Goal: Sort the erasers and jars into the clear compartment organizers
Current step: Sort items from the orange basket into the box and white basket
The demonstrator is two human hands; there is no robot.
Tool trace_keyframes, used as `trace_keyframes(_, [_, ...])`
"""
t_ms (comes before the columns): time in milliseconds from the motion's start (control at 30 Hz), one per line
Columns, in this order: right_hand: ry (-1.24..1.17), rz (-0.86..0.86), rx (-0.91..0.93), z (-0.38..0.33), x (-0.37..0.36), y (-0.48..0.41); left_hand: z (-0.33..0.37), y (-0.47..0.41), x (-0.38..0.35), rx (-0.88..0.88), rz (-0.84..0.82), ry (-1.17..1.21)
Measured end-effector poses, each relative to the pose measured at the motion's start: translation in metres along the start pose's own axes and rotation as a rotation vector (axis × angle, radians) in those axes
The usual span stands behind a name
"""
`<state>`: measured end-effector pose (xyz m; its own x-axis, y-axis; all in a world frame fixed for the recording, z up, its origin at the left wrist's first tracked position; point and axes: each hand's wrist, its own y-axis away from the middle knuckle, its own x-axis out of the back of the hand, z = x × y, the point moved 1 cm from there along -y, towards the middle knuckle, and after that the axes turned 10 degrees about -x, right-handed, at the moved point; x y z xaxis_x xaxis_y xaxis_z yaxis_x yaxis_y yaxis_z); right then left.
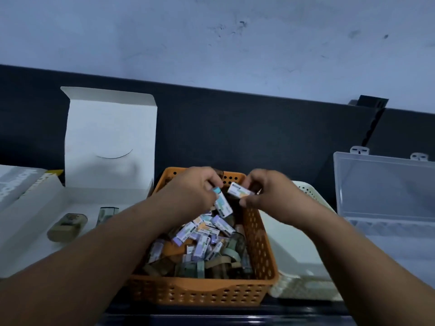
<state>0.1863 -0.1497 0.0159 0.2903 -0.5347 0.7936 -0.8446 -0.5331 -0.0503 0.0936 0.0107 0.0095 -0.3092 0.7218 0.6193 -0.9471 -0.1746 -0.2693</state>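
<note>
**Two erasers in the air, and the organizer is far to the side**

I see both hands above the far end of the orange basket. My left hand pinches one wrapped eraser that hangs down from the fingertips, and my right hand holds a second eraser between thumb and fingers. Many more erasers lie in a heap inside the basket, with darker pieces under them; I cannot tell if these are jars.

The clear compartment organizer stands open on the desk to the right, well apart from the basket, and a white basket sits between them.

I think the risks are these. The left grip is only at one end of the eraser, so it may slip and fall back into the heap. Carrying to the right, an arm may catch the rim of a basket and push it. The compartments are blurred, so a wrong compartment is possible too.
</note>
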Motion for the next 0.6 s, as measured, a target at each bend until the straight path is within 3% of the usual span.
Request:
trace_keyframes(333, [0.071, 0.051, -0.259, 0.091, 0.039, 0.038, 0.043, -0.034, -0.089, -0.036, -0.210, 0.041])
trace_keyframes(500, [0.267, 0.060, -0.293, 0.106, 0.043, 0.042, 0.038, -0.036, -0.086, -0.029, -0.147, -0.072])
trace_keyframes(600, [0.257, 0.107, -0.192, 0.091, 0.038, 0.038, 0.031, -0.026, -0.060, 0.011, -0.059, -0.155])
